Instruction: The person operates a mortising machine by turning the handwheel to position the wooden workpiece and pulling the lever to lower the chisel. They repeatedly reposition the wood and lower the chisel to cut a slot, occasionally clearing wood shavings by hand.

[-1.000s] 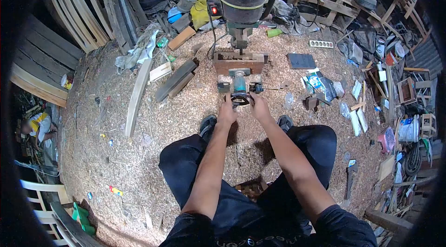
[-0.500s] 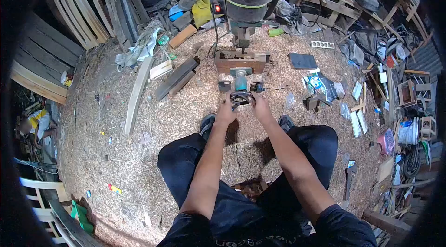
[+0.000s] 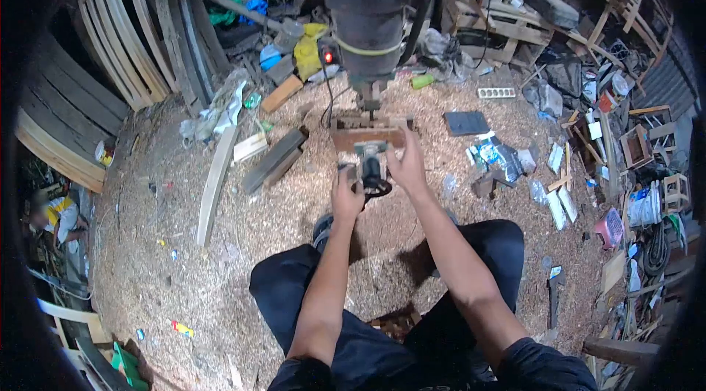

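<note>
A machine with a dark upright motor (image 3: 368,12) stands before me, its chuck and bit (image 3: 371,105) pointing down. Below the bit, a brown wooden block (image 3: 357,144) lies across the machine's clamp. On the near side is a black handwheel (image 3: 379,190). My left hand (image 3: 347,198) is closed at the left rim of the wheel; its fingers are partly hidden. My right hand (image 3: 407,161) is off the wheel, with thumb and fingers around the right end of the block. Motion blurs the fingertips a little.
Wood shavings cover the floor. Dark timber pieces (image 3: 276,161) and a long pale board (image 3: 218,185) lie left of the machine. A dark flat slab (image 3: 466,123) and plastic packets (image 3: 496,154) are at right. Another person (image 3: 60,214) sits at far left.
My right hand has left the handwheel and moved up to the block's right end. My left hand stays low by the wheel. The machine appears lower in view as my head tilts.
</note>
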Tool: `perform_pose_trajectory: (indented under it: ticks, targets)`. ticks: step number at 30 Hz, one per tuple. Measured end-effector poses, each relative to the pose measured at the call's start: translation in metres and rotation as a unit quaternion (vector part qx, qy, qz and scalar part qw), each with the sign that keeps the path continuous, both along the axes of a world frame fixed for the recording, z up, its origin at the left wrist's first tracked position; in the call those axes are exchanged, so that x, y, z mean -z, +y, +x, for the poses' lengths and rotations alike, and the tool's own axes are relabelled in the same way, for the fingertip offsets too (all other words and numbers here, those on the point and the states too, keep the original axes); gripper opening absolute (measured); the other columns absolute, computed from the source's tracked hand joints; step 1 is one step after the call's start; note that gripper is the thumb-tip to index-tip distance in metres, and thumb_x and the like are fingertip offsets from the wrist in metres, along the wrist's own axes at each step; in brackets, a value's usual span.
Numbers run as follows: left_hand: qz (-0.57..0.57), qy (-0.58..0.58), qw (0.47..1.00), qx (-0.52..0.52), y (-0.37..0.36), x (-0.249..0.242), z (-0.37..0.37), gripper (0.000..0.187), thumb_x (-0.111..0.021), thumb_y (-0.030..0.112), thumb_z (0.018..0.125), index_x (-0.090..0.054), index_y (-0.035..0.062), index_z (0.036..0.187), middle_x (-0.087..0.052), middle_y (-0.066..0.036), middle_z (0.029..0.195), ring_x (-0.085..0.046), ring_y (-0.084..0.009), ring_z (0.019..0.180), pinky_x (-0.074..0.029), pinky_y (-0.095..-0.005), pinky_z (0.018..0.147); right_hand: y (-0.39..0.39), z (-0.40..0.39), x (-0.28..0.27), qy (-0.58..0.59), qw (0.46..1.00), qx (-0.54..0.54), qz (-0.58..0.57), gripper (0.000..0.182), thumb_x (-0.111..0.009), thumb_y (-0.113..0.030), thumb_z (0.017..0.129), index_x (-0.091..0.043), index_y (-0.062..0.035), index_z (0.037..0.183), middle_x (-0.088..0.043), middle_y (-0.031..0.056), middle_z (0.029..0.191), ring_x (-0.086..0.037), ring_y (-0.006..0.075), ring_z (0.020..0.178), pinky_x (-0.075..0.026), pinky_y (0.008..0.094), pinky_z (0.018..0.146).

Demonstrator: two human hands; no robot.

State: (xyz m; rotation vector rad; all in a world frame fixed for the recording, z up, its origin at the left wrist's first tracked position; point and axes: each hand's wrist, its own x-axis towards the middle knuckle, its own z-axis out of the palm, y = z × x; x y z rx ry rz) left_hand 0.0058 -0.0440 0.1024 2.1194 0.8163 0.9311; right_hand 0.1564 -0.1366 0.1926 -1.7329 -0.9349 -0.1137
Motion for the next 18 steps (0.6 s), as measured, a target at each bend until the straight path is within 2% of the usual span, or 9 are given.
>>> perform_pose_trajectory:
  ticks: [1,4,7,8,10,11,14,18]
  targets:
    - [-0.042,-0.025,0.999,-0.014,-0.005,-0.041,0.009,0.047,-0.062,0.002,0.081,-0.052,0.0028,0.127,-0.06,-0.022,0.115,-0.056,-0.0391,0.112,-0.045,-0.0448,0.096,0.002,0.004,-0.043,0.028,0.999,-0.018,0.009,0.05,-0.059,-0.008,0.086,-0.045,0.0044,0.132,-0.047,0.0297,0.132,-0.044,0.0446,0.125,-0.038,0.0446,0.105]
    - [0.118,-0.146,0.982,-0.009,0.002,-0.15,0.042,0.05,-0.061,0.002,0.082,-0.049,0.0016,0.131,-0.055,-0.022,0.126,-0.05,-0.0395,0.121,-0.04,-0.0452,0.103,0.016,0.02,-0.138,-0.137,0.985,0.056,0.087,0.05,-0.056,-0.005,0.087,-0.044,0.0049,0.135,-0.052,0.0261,0.127,-0.052,0.0415,0.118,-0.041,0.0432,0.102]
    - [0.236,-0.218,0.947,0.01,0.007,-0.272,0.071,0.056,-0.059,0.003,0.084,-0.042,-0.0009,0.138,-0.042,-0.023,0.142,-0.038,-0.0373,0.134,-0.029,-0.0459,0.112,0.022,0.035,-0.233,-0.2,0.962,0.062,0.174,0.061,-0.053,-0.002,0.086,-0.033,0.0087,0.142,-0.036,0.0327,0.143,-0.036,0.0483,0.133,-0.03,0.0467,0.113]
    - [0.27,-0.231,0.935,0.009,0.011,-0.301,0.082,0.058,-0.058,0.006,0.085,-0.039,-0.0014,0.14,-0.039,-0.023,0.145,-0.035,-0.0381,0.137,-0.026,-0.0466,0.114,0.027,0.045,-0.249,-0.222,0.961,0.058,0.155,0.064,-0.052,0.0,0.085,-0.028,0.0097,0.144,-0.032,0.0338,0.145,-0.033,0.0484,0.135,-0.028,0.0465,0.114]
    - [0.331,-0.196,0.923,-0.003,0.022,-0.341,0.1,0.058,-0.057,0.012,0.086,-0.039,-0.0007,0.141,-0.036,-0.022,0.148,-0.033,-0.0378,0.138,-0.024,-0.0466,0.115,0.038,0.064,-0.274,-0.264,0.956,0.05,0.113,0.071,-0.049,0.003,0.083,-0.019,0.0118,0.146,-0.024,0.036,0.149,-0.026,0.0486,0.139,-0.025,0.0461,0.117]
    - [0.349,-0.192,0.917,-0.012,0.028,-0.352,0.11,0.057,-0.054,0.023,0.088,-0.041,0.0027,0.14,-0.037,-0.019,0.149,-0.033,-0.0363,0.139,-0.022,-0.0507,0.114,0.043,0.072,-0.281,-0.255,0.963,0.036,0.084,0.076,-0.048,0.006,0.08,-0.011,0.0132,0.147,-0.017,0.0381,0.151,-0.021,0.0475,0.142,-0.022,0.0445,0.118]
    - [0.362,-0.202,0.91,-0.009,0.05,-0.372,0.135,0.053,-0.053,0.023,0.089,-0.044,0.0029,0.138,-0.041,-0.017,0.146,-0.034,-0.0345,0.138,-0.021,-0.051,0.115,0.061,0.102,-0.287,-0.286,0.953,-0.008,0.099,0.077,-0.047,0.008,0.079,-0.01,0.0139,0.147,-0.016,0.0382,0.151,-0.019,0.0474,0.142,-0.021,0.0435,0.118]
    - [0.319,-0.195,0.927,0.007,0.068,-0.39,0.15,0.046,-0.052,0.023,0.09,-0.049,0.0046,0.132,-0.047,-0.017,0.142,-0.039,-0.033,0.136,-0.024,-0.051,0.114,0.078,0.132,-0.295,-0.318,0.945,-0.012,0.072,0.077,-0.047,0.008,0.078,-0.012,0.0154,0.146,-0.016,0.0386,0.15,-0.019,0.0472,0.142,-0.021,0.0424,0.119]
